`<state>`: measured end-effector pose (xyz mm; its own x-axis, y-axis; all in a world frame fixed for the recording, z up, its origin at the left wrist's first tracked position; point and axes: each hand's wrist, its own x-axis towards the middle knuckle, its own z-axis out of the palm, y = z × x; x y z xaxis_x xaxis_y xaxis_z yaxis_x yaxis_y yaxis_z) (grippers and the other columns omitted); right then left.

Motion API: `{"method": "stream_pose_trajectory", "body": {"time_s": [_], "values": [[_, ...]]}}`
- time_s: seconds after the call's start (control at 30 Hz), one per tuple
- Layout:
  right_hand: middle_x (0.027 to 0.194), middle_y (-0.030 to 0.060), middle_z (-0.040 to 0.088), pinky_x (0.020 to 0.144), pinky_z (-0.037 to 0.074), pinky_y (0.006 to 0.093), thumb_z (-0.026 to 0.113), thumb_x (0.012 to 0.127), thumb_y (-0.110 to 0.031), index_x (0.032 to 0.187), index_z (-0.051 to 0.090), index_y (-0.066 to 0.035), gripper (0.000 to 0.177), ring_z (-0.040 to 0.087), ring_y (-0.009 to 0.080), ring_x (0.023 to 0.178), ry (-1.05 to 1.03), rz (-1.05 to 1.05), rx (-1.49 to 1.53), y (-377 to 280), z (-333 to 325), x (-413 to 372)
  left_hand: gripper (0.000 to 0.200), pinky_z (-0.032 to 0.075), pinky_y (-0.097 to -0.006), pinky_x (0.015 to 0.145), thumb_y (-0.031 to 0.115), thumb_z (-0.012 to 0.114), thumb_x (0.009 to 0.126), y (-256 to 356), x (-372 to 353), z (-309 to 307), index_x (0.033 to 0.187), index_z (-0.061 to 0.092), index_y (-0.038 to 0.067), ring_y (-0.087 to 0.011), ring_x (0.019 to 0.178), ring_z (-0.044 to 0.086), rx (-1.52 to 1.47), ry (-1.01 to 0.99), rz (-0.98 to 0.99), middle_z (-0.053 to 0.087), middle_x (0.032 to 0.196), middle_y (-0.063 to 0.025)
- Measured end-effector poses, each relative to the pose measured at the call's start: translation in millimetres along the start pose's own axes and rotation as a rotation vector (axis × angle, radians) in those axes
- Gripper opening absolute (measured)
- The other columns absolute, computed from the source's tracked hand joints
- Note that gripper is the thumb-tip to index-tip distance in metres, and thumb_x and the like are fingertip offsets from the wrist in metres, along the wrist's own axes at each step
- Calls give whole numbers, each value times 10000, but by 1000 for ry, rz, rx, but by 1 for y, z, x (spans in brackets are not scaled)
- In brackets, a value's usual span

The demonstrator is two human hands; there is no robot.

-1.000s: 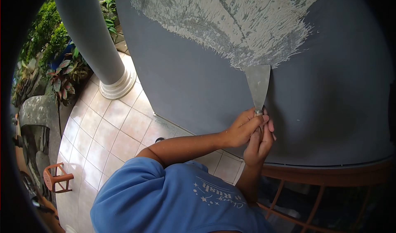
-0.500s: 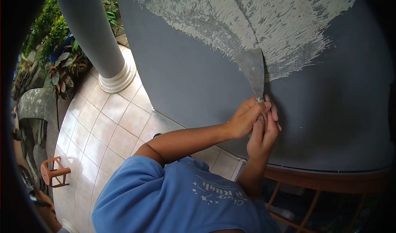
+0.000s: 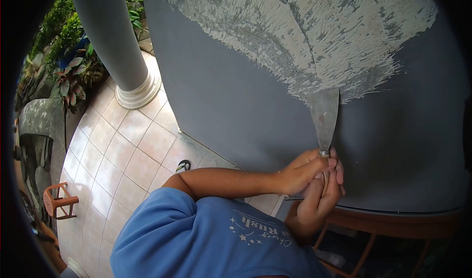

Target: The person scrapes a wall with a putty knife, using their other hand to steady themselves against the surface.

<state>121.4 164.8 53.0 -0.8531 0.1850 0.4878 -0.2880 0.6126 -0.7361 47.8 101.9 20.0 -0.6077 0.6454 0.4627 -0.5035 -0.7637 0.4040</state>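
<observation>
Both of my hands are wrapped round the handle of a putty knife (image 3: 324,118), whose wide metal blade points up the grey wall (image 3: 221,96). My left hand (image 3: 307,172) grips near the neck of the blade. Close against it, my right hand (image 3: 319,197) is closed round the lower handle, which the fingers mostly cover. The blade's edge meets the lower tip of a rough, pale scraped patch (image 3: 275,37). A dark crack runs down through that patch.
A grey round column (image 3: 110,37) stands at the left on the tiled floor (image 3: 142,155), beside plants and rocks. An orange stool (image 3: 60,200) is at far left. A flip-flop (image 3: 183,165) shows near my left arm. Brown framing (image 3: 393,224) runs below the wall at right.
Both hands and the putty knife have moved down and slightly right, bringing the blade from inside the scraped patch to its lower edge. The flip-flop has come more into view.
</observation>
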Motion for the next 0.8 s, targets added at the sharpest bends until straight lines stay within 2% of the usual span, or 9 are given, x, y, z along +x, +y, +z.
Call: {"method": "stream_pose_trajectory", "body": {"time_s": [0.07,0.27,0.37,0.47,0.57,0.67,0.8], "values": [[1185,246,591,903,486,305,441,880,-3,1244,475,147,395,605,260,1111,0,32,-7,-4,0,1,192,518,-376,816,223,406,994,-1,1,-2,875,406,73,-340,927,654,0,-28,-39,596,931,-141],[1011,205,668,848,508,313,448,880,-20,1140,556,149,328,662,250,983,-1,-53,-38,13,-18,4,175,525,-377,803,207,395,998,-28,10,-7,889,406,70,-341,925,655,21,-7,48,602,940,-137],[949,188,679,827,510,310,461,876,-30,1115,573,144,317,673,241,930,142,-36,9,7,-5,6,158,526,-377,811,194,386,997,-18,11,-3,899,403,71,-338,918,655,13,26,-52,608,937,-131],[954,187,674,842,500,301,459,880,-35,1120,569,146,319,665,233,954,-30,74,64,23,-25,8,150,526,-378,823,191,379,998,-30,15,-7,911,406,72,-334,924,656,32,40,22,613,934,-125],[952,189,672,851,494,300,455,882,-33,1126,568,143,322,661,227,967,151,3,69,17,-16,-8,152,527,-375,819,200,380,999,-32,7,2,922,409,73,-327,922,656,54,-33,42,614,932,-126],[953,195,671,857,494,311,449,879,-29,1132,568,140,327,661,233,972,53,53,98,26,-17,7,160,530,-374,814,213,381,1002,-29,16,-9,936,407,70,-321,914,658,71,78,-19,612,930,-129],[945,191,672,821,501,314,461,875,-47,1144,570,126,338,669,242,932,104,-78,92,18,-14,7,156,530,-367,811,202,385,995,-22,13,-1,923,408,65,-320,906,658,169,13,22,607,923,-130]]}}
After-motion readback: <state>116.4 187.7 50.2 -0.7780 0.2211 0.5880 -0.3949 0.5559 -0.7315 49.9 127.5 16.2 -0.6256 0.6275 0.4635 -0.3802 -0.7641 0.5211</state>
